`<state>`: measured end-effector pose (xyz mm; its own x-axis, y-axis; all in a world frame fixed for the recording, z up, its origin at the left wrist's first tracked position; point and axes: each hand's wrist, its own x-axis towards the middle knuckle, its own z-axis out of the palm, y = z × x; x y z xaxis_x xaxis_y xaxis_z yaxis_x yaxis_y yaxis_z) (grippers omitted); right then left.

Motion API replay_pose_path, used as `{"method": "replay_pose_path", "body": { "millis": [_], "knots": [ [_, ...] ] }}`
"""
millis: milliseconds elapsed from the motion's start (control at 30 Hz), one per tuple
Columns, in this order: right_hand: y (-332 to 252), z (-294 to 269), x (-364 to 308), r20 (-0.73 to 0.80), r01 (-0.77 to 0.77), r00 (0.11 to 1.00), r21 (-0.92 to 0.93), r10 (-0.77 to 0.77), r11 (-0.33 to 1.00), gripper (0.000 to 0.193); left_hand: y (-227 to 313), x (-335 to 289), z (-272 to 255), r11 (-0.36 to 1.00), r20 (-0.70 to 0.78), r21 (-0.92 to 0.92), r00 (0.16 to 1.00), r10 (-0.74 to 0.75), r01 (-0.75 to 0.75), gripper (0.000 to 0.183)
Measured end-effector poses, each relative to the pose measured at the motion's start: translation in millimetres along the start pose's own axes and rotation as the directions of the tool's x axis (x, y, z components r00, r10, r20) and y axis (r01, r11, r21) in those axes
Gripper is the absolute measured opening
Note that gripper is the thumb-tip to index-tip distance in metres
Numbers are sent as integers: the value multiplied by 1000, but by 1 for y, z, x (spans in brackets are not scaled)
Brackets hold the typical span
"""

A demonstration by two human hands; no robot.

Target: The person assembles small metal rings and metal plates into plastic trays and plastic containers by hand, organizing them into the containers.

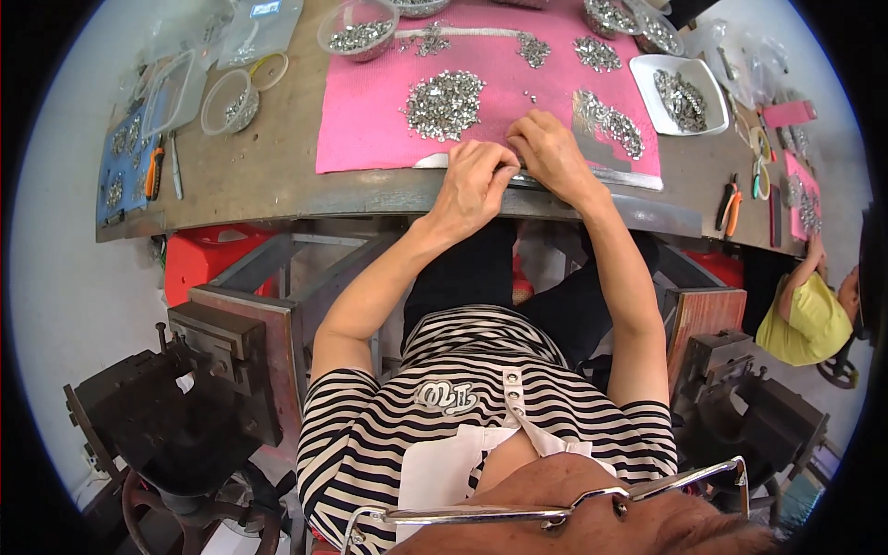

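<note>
My left hand [474,181] and my right hand [552,155] meet over the front edge of a pink mat [356,116]. Both have their fingers drawn together in a pinch, the fingertips almost touching. Whatever they hold is too small or hidden to make out. Just beyond my left hand lies a large heap of small shiny metal pieces [444,104]. To the right of my right hand, more metal pieces [610,123] are spread over a grey patch of the mat. Smaller piles of pieces [597,54] sit farther back.
A white tray [645,88] of metal parts stands right of the mat; a clear bowl [326,39] sits at its back left. Orange-handled pliers [154,173] and a second pair [733,211] flank the workspace. Two dark machines [217,342] stand below. A person in yellow [807,319] works at right.
</note>
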<state>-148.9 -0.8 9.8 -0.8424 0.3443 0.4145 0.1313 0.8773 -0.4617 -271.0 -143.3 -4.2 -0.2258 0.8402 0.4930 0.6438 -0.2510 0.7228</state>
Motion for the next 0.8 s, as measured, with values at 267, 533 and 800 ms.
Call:
{"method": "replay_pose_path", "body": {
  "millis": [267, 533, 800],
  "knots": [
    [-26, -25, -42, -88, -258, 954, 243, 287, 935, 6, -3, -4, 15, 996, 13, 42, 997, 79, -79, 11],
    [-30, -12, -61, -188, -170, 959, 209, 210, 963, 9, 8, -3, 16, 946, 23, 257, 980, 198, -197, 13],
    [-32, -11, -59, -200, -134, 966, 162, 166, 978, 10, -3, -14, 18, 926, -21, 284, 964, 267, -250, 22]
  ]
}}
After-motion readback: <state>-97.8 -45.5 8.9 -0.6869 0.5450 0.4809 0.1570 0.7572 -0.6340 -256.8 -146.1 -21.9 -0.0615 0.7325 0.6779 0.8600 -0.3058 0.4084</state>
